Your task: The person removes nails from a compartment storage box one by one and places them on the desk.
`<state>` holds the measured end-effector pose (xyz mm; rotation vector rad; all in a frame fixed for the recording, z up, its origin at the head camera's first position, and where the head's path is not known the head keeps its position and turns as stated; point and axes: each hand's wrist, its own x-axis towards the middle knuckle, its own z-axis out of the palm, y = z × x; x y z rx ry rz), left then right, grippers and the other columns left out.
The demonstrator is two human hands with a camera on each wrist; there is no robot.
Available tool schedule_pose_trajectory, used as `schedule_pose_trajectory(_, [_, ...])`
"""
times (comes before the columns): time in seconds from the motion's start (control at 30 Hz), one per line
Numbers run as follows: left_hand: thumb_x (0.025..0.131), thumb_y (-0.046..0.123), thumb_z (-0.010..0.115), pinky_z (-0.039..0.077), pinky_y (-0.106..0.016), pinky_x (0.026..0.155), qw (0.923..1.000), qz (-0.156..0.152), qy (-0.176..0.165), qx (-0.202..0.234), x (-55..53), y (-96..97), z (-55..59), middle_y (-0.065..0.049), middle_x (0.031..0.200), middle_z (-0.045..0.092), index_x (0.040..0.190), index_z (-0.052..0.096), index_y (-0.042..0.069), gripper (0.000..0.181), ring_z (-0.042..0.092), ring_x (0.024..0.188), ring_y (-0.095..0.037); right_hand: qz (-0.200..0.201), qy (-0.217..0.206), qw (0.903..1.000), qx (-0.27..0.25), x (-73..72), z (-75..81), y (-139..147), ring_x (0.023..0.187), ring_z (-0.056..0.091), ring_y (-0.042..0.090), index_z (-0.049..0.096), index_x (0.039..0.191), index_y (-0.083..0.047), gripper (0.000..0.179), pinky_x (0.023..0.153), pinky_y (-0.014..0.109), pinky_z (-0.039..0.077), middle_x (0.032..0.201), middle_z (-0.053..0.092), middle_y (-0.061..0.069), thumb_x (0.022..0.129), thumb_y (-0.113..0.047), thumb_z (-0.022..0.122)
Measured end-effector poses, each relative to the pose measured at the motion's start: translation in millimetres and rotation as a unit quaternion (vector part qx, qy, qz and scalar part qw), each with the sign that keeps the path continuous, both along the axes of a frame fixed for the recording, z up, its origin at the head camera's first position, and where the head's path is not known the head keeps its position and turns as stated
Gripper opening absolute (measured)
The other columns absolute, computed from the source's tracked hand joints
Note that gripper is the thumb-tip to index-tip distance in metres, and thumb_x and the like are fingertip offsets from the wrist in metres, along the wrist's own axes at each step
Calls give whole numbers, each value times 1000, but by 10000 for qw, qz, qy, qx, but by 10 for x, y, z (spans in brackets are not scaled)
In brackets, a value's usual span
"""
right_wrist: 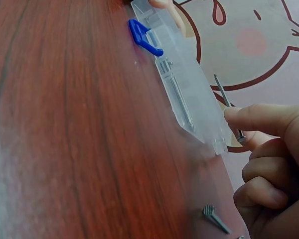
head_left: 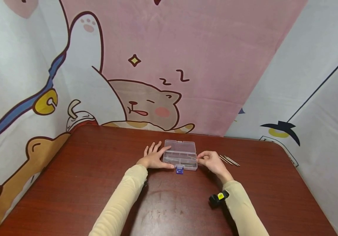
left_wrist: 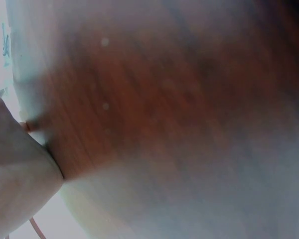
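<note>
A clear plastic compartment box (head_left: pixel 195 167) stands with its lid (head_left: pixel 183 146) raised and its blue latch (head_left: pixel 179 170) at the front. My left hand (head_left: pixel 154 160) rests on its left side, fingers spread, thumb along the front edge and index finger at the lid. At the right end, my right hand (head_left: pixel 213 162) pinches a thin metal nail (right_wrist: pixel 221 85) between thumb and index finger, its pointed tip over the box. Nails (head_left: pixel 189 164) lie inside the front compartments. The left wrist view is blurred and shows mostly tabletop and part of the hand.
Several loose nails (head_left: pixel 229 160) lie on the table just right of my right hand. The reddish-brown wooden table (head_left: pixel 98 183) meets a cartoon-printed cloth (head_left: pixel 210 82) at its back edge. A black wrist camera (head_left: pixel 216 199) sits on the right forearm.
</note>
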<state>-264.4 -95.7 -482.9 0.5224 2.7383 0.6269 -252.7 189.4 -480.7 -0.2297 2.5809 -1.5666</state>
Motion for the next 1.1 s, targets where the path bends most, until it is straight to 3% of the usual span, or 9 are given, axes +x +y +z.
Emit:
schedule_pose_trajectory(0.4, [74,67,68,-2,-56,111,10000,-12,0,29,7,3,-2,-14,160,6,153,25,36,95,0,144,-38,-189,15,9998,-9,43,-36,203,51,37,6,68,89,7,13,49,23,31,57,50,-3,82,-3,73])
schedule_pose_trajectory(0.83, [75,67,68,-3,-56,111,10000,-13,-28,52,10,1,11,-14,160,5,153,25,36,94,-2,144,-38,-426,20,9990,103,107,-34,490,49,30,5,66,92,8,15,48,23,27,54,38,-7,85,-4,71])
schedule_pose_trajectory(0.93, [75,67,68,-3,-56,111,10000,-14,-36,68,3,-4,-1,-14,160,5,153,25,35,95,-2,144,-38,-559,49,9981,253,127,-15,538,60,41,6,67,92,6,15,56,22,35,68,53,-1,85,-6,71])
schedule_pose_trajectory(1.0, [73,70,67,-4,-56,110,9999,-9,3,163,-15,-11,-44,-15,160,6,153,26,34,96,-1,144,-39,-635,133,9972,375,137,-4,572,76,51,10,68,93,6,14,67,24,40,85,62,8,86,-7,71])
schedule_pose_trajectory(1.1, [72,72,66,-6,-55,110,9996,-21,11,287,-36,-20,-93,-16,160,5,153,26,33,98,-3,144,-39,-762,190,9956,506,151,2,628,98,54,21,68,94,6,15,81,32,43,110,63,19,88,-8,69])
